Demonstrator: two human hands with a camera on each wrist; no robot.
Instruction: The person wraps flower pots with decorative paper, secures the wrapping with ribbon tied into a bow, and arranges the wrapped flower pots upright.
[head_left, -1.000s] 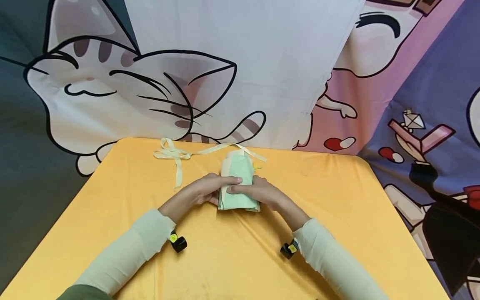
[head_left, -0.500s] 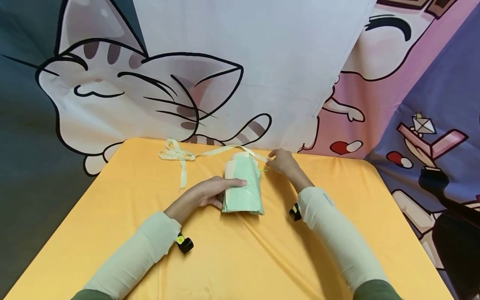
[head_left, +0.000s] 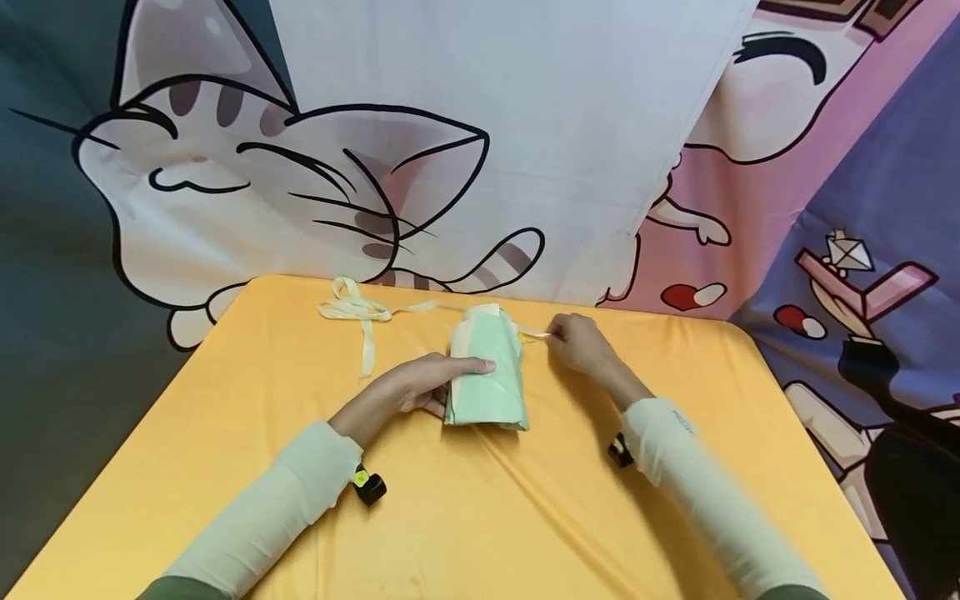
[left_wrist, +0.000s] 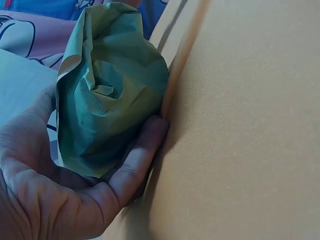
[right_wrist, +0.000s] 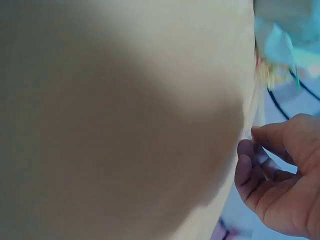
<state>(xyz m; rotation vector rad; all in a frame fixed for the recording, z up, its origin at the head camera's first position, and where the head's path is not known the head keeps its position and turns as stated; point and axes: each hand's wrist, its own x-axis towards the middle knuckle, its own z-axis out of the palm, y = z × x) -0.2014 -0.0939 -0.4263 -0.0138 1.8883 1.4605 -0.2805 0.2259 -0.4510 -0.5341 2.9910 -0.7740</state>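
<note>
A rolled bundle in mint-green paper with a paler strip down its left side lies on the yellow cloth. My left hand holds it from the left, thumb across the top and fingers beneath. In the left wrist view the crumpled end of the paper bundle faces the camera. My right hand pinches one end of a cream ribbon, right of the bundle. The ribbon's middle is hidden behind the bundle's far end. In the right wrist view, thumb and fingertips of the right hand meet on the ribbon.
The yellow cloth covers a table. The ribbon's other part lies in loops at the table's far left, with a tail hanging toward me. Printed cartoon curtains stand behind the table and to its right.
My right hand left the bundle, took the ribbon's end at the far right, then drew it slightly rightward and toward me. The ribbon now lies lower against the bundle. The left hand keeps its hold.
</note>
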